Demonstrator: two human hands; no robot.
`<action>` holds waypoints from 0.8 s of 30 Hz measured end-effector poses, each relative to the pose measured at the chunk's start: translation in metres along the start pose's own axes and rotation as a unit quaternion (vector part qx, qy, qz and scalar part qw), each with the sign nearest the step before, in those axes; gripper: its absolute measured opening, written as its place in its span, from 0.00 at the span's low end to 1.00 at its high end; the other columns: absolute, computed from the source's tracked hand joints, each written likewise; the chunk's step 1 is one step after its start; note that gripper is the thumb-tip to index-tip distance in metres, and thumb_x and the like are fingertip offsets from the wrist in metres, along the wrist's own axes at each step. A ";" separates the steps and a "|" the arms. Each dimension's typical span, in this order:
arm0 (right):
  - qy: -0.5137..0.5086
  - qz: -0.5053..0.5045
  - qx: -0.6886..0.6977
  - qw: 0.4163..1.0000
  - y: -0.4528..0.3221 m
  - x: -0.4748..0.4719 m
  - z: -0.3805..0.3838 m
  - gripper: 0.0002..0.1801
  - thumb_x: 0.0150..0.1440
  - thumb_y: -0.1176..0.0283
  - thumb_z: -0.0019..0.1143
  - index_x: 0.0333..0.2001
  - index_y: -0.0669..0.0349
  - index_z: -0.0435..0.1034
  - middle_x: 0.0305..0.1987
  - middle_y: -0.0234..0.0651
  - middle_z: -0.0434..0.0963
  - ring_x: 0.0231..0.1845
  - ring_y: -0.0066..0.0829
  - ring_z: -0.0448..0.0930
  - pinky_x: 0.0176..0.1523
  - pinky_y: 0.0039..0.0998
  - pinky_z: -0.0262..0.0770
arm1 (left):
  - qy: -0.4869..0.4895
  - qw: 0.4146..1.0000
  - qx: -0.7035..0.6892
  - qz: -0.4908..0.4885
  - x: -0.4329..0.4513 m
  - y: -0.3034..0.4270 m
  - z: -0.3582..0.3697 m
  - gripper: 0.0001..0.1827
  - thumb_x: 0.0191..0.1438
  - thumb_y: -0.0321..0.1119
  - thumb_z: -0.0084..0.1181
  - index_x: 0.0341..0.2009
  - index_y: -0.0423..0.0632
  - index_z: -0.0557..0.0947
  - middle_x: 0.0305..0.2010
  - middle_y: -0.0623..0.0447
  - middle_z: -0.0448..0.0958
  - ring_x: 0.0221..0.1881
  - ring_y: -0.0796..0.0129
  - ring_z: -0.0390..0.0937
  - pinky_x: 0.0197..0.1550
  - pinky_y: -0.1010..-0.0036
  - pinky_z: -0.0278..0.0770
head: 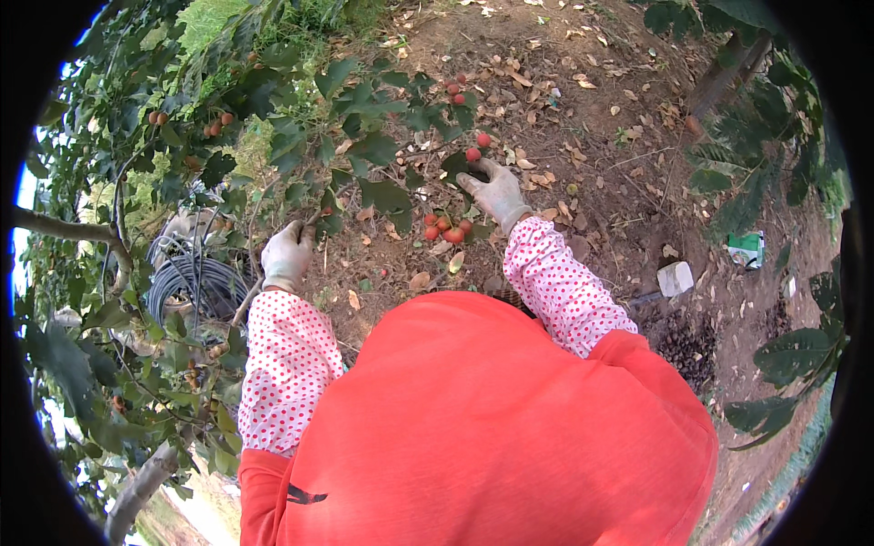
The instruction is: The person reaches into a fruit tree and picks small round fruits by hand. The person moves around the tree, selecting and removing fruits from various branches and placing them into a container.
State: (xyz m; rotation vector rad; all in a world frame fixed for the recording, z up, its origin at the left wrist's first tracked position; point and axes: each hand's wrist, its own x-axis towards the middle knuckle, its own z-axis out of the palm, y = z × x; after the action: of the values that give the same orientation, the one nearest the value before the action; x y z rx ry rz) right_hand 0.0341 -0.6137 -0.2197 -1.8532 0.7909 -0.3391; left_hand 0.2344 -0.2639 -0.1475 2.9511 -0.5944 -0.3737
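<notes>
My left hand [288, 255], in a pale work glove, is closed on a thin leafy branch [321, 214] of a fruit tree. Further right, my right hand [497, 192], gloved too, reaches up to the branch's tip, its thumb and fingers at a dark leaf [456, 164] just below two small red fruits [478, 147]; whether it grips anything cannot be told. A cluster of several red fruits [448, 229] hangs below and left of that hand. Above it is another small red cluster [455, 89]. Polka-dot sleeve covers are on both forearms.
A coil of dark hose or cable [198, 283] lies at left behind foliage. A thick bare branch [65, 226] juts in from the left edge. Dry leaves litter the soil. At right are a pale block [675, 278], a green and white packet [745, 250] and overhanging leafy branches [788, 358].
</notes>
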 end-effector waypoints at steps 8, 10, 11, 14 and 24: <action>0.046 0.030 0.153 0.987 0.036 0.007 0.008 0.15 0.59 0.72 0.65 0.46 0.74 0.77 0.40 0.36 0.84 0.40 0.24 0.79 0.48 0.28 0.75 | -0.017 1.000 0.015 -0.004 -0.012 0.022 -0.032 0.22 0.62 0.57 0.50 0.48 0.55 0.84 0.42 0.41 0.84 0.48 0.42 0.81 0.51 0.51 0.76; 0.021 0.026 0.157 0.987 0.033 0.003 0.005 0.13 0.59 0.75 0.63 0.45 0.73 0.78 0.39 0.34 0.83 0.39 0.24 0.79 0.49 0.27 0.74 | -0.026 1.000 -0.002 -0.005 -0.015 0.014 -0.028 0.23 0.62 0.57 0.50 0.49 0.55 0.84 0.43 0.41 0.84 0.49 0.42 0.81 0.52 0.52 0.76; 0.022 0.024 0.169 0.985 0.034 0.001 0.006 0.13 0.59 0.75 0.62 0.45 0.73 0.77 0.39 0.34 0.83 0.39 0.23 0.78 0.48 0.26 0.74 | -0.028 1.000 -0.013 -0.004 -0.016 0.011 -0.027 0.23 0.63 0.57 0.50 0.50 0.55 0.83 0.44 0.41 0.84 0.50 0.42 0.80 0.52 0.52 0.76; 0.011 0.040 0.156 0.987 0.034 -0.010 0.003 0.13 0.59 0.77 0.62 0.47 0.72 0.77 0.40 0.35 0.83 0.39 0.24 0.79 0.48 0.26 0.75 | -0.034 0.999 -0.023 -0.018 -0.024 0.013 -0.034 0.23 0.63 0.56 0.50 0.50 0.54 0.83 0.44 0.41 0.84 0.50 0.43 0.81 0.53 0.53 0.76; 0.030 0.028 0.168 0.985 0.049 -0.028 -0.023 0.08 0.58 0.80 0.60 0.42 0.70 0.79 0.37 0.35 0.82 0.36 0.24 0.80 0.42 0.28 0.77 | -0.029 0.999 -0.023 0.002 -0.027 0.017 -0.035 0.22 0.63 0.55 0.50 0.49 0.53 0.83 0.45 0.42 0.84 0.51 0.43 0.81 0.54 0.52 0.76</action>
State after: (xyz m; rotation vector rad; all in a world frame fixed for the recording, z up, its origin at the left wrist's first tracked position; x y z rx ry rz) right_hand -0.0176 -0.6234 -0.2508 -1.5078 0.7725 -0.4650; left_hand 0.2129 -0.2665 -0.1050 2.9030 -0.5899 -0.4671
